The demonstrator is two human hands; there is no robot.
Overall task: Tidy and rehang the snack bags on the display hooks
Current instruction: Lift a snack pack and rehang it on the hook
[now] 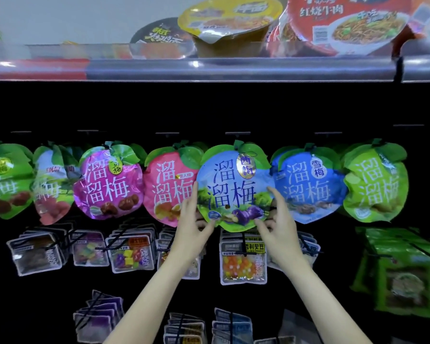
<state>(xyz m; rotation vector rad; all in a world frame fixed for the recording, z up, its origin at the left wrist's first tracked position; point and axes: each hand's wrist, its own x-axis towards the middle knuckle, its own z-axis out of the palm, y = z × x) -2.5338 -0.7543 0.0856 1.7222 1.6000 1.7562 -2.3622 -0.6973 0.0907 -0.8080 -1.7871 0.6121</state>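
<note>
Hands meet at one plum-shaped snack bag (230, 187), light blue with green leaves printed at its top, white lettering and purple fruit near its bottom edge. It hangs in the middle of a row of like-shaped bags, its leaf tip just under a hook (237, 133) on the dark back panel. The left hand (193, 223) lies along the bag's lower left edge, thumb up against its side and fingers curled at the rim. The right hand (277, 219) pinches the lower right edge between thumb and fingertips.

A pink bag (168, 187) sits just left, partly overlapped by the blue one; a darker blue bag (308, 184) sits just right. Below hang small clear candy packets (243, 263), partly covered by both forearms. Noodle bowls (231, 23) stand on the shelf (209, 68) above, blurred. Whether the bag's hole is actually on the hook seems unclear in the shadow.
</note>
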